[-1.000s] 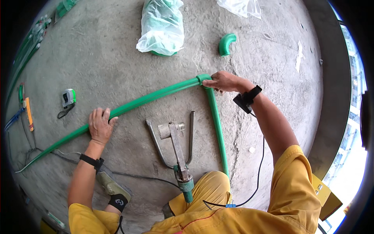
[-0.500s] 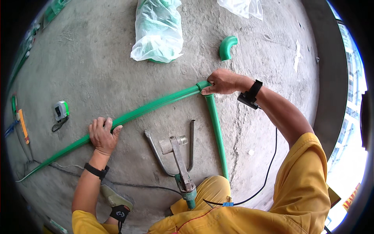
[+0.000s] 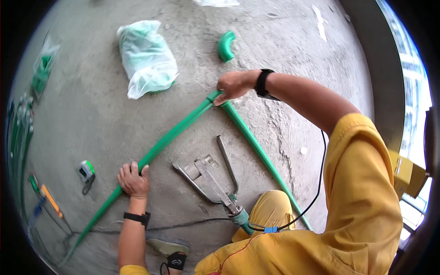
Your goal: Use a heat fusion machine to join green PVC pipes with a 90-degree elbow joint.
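On the concrete floor (image 3: 91,105), the left hand (image 3: 133,180) presses down on the long green plastic pipe (image 3: 169,135), fingers curled over it. The pipe's long axis runs diagonally up and rightward to the green elbow joint (image 3: 214,96), which the right hand (image 3: 233,85) grips closed, a second green pipe (image 3: 261,153) branching back toward the person.

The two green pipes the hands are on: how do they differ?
The long pipe runs from the corner joint down to the lower left, with the left hand on its middle. The short pipe runs down-right toward the knee; the right hand covers its top. Both are green, lie on concrete, and meet under that hand.
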`<state>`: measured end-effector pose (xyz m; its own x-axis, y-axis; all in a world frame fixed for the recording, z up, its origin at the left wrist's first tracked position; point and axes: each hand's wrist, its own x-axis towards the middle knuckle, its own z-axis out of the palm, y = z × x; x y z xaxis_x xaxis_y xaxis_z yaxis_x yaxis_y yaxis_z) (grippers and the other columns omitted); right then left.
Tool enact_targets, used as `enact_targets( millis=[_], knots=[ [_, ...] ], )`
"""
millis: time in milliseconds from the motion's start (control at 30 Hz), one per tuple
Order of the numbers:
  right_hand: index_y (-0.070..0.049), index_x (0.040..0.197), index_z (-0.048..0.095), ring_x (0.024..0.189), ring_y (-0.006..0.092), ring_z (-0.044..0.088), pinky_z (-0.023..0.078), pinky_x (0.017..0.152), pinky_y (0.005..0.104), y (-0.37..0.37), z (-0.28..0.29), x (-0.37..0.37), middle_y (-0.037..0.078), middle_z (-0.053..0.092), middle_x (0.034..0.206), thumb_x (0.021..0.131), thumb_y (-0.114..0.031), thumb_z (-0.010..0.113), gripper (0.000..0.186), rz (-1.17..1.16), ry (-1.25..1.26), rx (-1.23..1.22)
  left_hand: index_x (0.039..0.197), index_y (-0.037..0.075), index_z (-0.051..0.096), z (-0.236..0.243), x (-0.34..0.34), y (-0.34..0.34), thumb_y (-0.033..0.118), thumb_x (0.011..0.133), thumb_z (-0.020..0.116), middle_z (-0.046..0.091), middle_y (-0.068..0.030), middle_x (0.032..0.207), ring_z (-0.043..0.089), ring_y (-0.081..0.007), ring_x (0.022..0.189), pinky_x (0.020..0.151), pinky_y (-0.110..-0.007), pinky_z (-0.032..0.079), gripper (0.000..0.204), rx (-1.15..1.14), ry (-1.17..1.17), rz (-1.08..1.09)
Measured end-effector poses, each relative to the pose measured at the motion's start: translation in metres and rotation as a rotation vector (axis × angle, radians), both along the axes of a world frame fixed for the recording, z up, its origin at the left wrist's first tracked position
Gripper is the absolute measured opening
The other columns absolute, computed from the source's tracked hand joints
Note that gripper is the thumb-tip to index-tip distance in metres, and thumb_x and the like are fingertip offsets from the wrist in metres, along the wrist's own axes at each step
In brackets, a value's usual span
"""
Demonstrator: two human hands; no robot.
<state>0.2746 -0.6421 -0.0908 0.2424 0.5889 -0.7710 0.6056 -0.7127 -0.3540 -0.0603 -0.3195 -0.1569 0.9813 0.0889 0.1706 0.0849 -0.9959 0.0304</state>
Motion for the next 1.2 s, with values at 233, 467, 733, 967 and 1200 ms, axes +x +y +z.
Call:
enact_targets(
  millis=[233,467,733,967,1200],
  knots=[
    [0.002,0.098,0.070,0.089,0.0377,0.064,0.050,0.079,0.0464,-0.001,0.000,-0.002,0.020,0.069,0.092,0.085,-0.069,0.057,0.073,-0.036,-0.009,-0.009,0.093,0.008,0.059,-0.002,-0.002,-0.005,0.062,0.097,0.037,0.054,-0.0112,0.087,0.054,-0.0320,0.081,0.070,-0.044,0.042,0.059,0.001,-0.028,0.004],
    [0.000,0.096,0.071,0.086,0.0383,0.064,0.050,0.076,0.0473,-0.006,-0.006,-0.010,0.019,0.069,0.087,0.083,-0.070,0.057,0.073,-0.044,-0.068,0.035,0.095,0.005,0.060,0.006,-0.005,-0.005,0.062,0.096,0.038,0.054,-0.0128,0.088,0.053,-0.0331,0.083,0.074,-0.045,0.042,0.061,-0.045,0.069,0.057],
    [0.002,0.094,0.071,0.086,0.0395,0.065,0.051,0.077,0.0462,0.010,-0.003,-0.003,0.021,0.068,0.086,0.082,-0.067,0.062,0.070,0.049,-0.032,-0.038,0.093,0.008,0.060,0.003,-0.004,0.000,0.063,0.095,0.038,0.054,-0.0106,0.089,0.054,-0.0320,0.083,0.072,-0.045,0.042,0.060,-0.032,0.002,0.041],
    [0.002,0.095,0.071,0.087,0.0384,0.066,0.052,0.077,0.0459,0.012,0.003,-0.006,0.021,0.069,0.089,0.082,-0.065,0.063,0.069,0.083,-0.058,-0.087,0.091,0.008,0.059,0.002,-0.002,-0.005,0.064,0.095,0.036,0.054,-0.0107,0.090,0.054,-0.0319,0.085,0.072,-0.044,0.041,0.061,-0.047,0.023,0.052],
    [0.004,0.091,0.071,0.084,0.0388,0.066,0.052,0.077,0.0456,0.018,0.018,-0.008,0.022,0.069,0.085,0.081,-0.062,0.067,0.066,0.066,-0.032,-0.094,0.091,0.009,0.058,0.004,-0.003,-0.003,0.062,0.095,0.039,0.055,-0.0094,0.087,0.054,-0.0308,0.078,0.068,-0.044,0.041,0.057,-0.038,-0.007,0.033]
  ],
)
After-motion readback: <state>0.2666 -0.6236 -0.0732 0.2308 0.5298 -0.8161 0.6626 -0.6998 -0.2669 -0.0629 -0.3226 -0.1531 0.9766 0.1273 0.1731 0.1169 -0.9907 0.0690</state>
